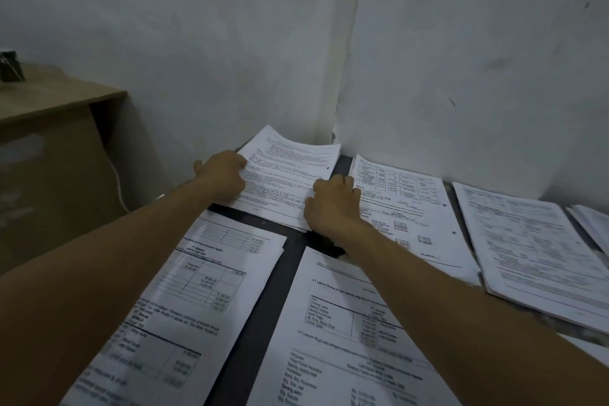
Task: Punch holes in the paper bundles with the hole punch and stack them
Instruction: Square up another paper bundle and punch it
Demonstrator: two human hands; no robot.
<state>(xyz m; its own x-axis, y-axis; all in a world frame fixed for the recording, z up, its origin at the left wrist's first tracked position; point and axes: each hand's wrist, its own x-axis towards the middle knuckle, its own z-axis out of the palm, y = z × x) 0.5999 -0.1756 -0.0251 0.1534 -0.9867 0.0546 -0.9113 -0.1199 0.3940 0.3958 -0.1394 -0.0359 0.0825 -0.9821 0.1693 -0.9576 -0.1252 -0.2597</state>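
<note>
White corner bundle (290, 175) gripped by left hand (224, 175), right hand (333, 204), fingers curled at edges; loose sheets may fan, slide onto neighbouring stack (405, 208) right of it.

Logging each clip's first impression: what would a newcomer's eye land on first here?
Two bare forearms reach to the far corner, where the left hand and right hand grip the sides of a printed paper bundle against the white walls. More printed bundles cover the dark tabletop around it, and a wooden desk stands at left.

Two forearms bare; no sleeves (wrists unadorned); fingers ringless
</note>
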